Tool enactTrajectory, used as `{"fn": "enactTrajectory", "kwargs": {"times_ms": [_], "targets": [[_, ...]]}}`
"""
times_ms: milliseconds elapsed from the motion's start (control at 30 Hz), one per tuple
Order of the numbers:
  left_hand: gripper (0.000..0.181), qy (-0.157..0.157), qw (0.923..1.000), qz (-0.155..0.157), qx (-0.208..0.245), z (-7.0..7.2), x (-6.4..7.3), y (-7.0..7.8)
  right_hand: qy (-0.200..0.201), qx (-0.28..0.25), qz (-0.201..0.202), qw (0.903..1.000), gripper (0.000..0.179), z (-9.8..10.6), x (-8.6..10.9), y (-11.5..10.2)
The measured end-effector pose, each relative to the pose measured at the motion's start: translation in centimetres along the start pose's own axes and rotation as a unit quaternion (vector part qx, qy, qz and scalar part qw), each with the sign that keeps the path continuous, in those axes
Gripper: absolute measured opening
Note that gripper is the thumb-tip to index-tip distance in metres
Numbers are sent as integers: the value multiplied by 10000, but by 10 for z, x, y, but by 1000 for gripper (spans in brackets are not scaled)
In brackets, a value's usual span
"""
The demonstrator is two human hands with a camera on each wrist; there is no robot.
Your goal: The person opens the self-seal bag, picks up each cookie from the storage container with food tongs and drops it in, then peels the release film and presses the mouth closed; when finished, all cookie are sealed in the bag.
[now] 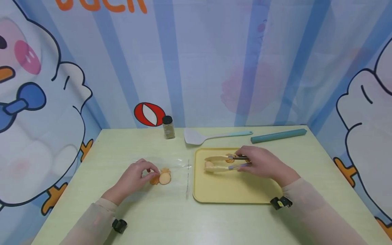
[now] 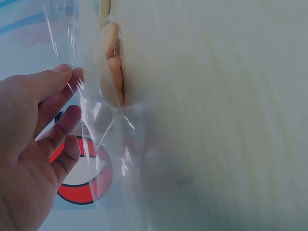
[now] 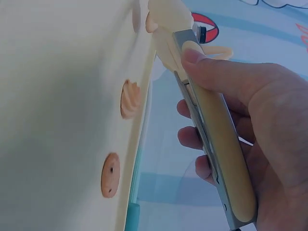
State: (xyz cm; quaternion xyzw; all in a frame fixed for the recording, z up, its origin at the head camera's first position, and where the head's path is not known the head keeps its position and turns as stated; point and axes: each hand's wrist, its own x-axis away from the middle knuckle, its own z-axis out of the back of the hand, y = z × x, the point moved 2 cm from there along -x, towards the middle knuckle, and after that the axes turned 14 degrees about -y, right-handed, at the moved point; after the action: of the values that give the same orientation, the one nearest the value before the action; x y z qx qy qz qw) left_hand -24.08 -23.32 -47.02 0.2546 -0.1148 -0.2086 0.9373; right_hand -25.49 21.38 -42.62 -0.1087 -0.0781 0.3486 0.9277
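My left hand [image 1: 139, 173] pinches the upper film of a clear plastic bag [image 1: 179, 185] between thumb and fingertips. The left wrist view shows the film [image 2: 91, 115] lifted there, with cookies [image 2: 115, 72] beside it. Several cookies lie at the bag, a round one [image 1: 164, 178] among them. With the right hand [image 1: 263, 161] I hold tongs [image 3: 219, 139] over the yellow tray [image 1: 226, 195]. A pale cookie [image 1: 209, 165] is at the tong tips. On the tray sit a swirled cookie [image 3: 130, 99] and a round cookie with dark spots [image 3: 110, 175].
Behind the bag stands a black-capped jar [image 1: 168, 127]. A spatula [image 1: 196, 136] with a pale turquoise handle lies behind the tray. A teal rod [image 1: 278, 136] is at the back right. A printed cloth [image 1: 205, 68] rises behind the table.
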Motion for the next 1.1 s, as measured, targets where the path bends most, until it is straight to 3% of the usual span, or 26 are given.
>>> {"fn": "enactTrajectory", "kwargs": {"times_ms": [433, 700, 900, 1100], "targets": [[12, 164, 9998, -78, -74, 4, 2, 1, 110, 127, 695, 9974, 44, -5, -10, -41], [12, 211, 9997, -129, -31, 6, 3, 2, -141, -283, 760, 9966, 44, -24, -36, -55], [13, 226, 9996, -195, -18, 7, 3, 2, 61, -375, 978, 9945, 43, -35, -56, -64], [13, 354, 9990, -274, -2, 7, 4, 1, 43, -435, 945, 9946, 45, -41, -71, -73]]}}
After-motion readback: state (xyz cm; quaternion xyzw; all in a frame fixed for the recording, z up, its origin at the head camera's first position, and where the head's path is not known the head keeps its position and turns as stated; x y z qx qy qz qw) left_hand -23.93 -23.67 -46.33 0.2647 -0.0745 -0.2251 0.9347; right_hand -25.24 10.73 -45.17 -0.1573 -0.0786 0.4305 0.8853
